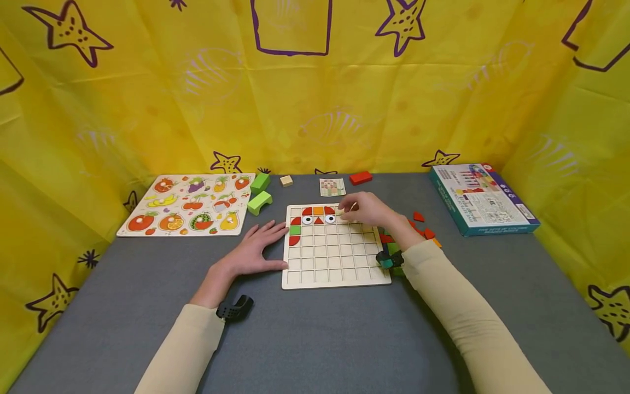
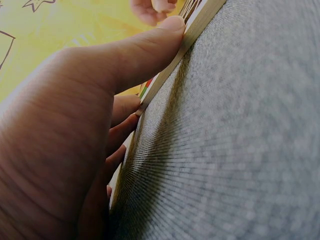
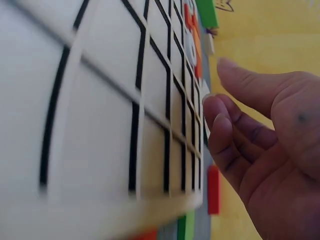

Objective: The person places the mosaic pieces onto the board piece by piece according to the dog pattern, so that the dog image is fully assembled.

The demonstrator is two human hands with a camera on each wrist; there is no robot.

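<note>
A pale wooden grid board lies flat in front of me. Along its upper left sit red quarter-round pieces, a green square, an orange square, a red triangle and two round eye pieces. My left hand is spread at the board's left edge, thumb and fingertips touching its side. Over the upper part of the board hovers my right hand, its fingers loosely bent. In the right wrist view, thumb and fingers stand apart and no piece shows between them.
Loose red pieces and green pieces lie right of the board, partly behind my right arm. Behind it are a pattern card, a red block and green blocks. A fruit puzzle lies left, a box right.
</note>
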